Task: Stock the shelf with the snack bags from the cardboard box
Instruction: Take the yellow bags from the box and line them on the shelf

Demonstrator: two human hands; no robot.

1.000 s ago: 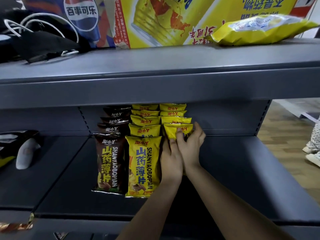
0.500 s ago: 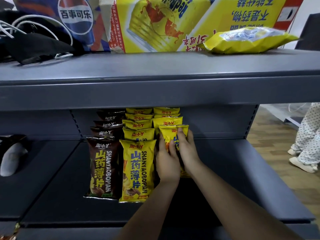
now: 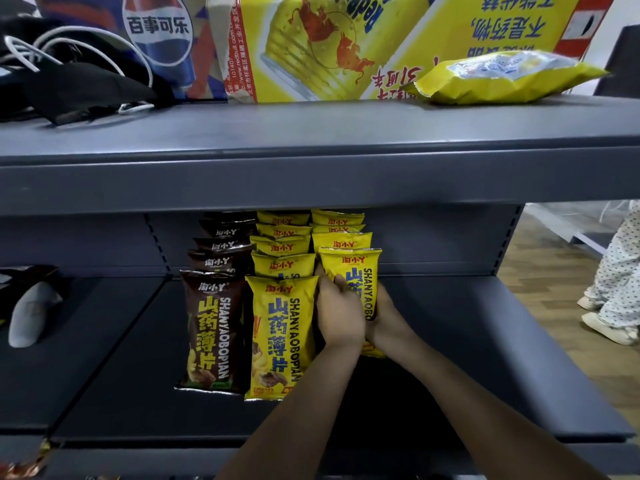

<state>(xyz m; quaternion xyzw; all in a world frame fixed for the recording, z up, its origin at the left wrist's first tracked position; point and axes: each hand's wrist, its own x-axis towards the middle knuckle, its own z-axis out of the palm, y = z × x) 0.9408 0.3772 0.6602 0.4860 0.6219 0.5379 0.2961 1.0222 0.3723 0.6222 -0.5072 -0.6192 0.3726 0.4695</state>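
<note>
Head view shows your left hand (image 3: 341,315) and right hand (image 3: 386,315) both curled around one yellow snack bag (image 3: 353,268), holding it upright. It stands on the grey shelf (image 3: 467,341), at the front of the rightmost yellow row, just beside the neighbouring yellow bag (image 3: 277,337).

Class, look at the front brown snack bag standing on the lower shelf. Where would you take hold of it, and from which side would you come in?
Grip the front brown snack bag by its flat sealed top edge, coming from the front and above. It stands upright with its face toward us. A yellow bag sits close on its right and more brown bags stand behind, so only the top, front and left are free.
</note>
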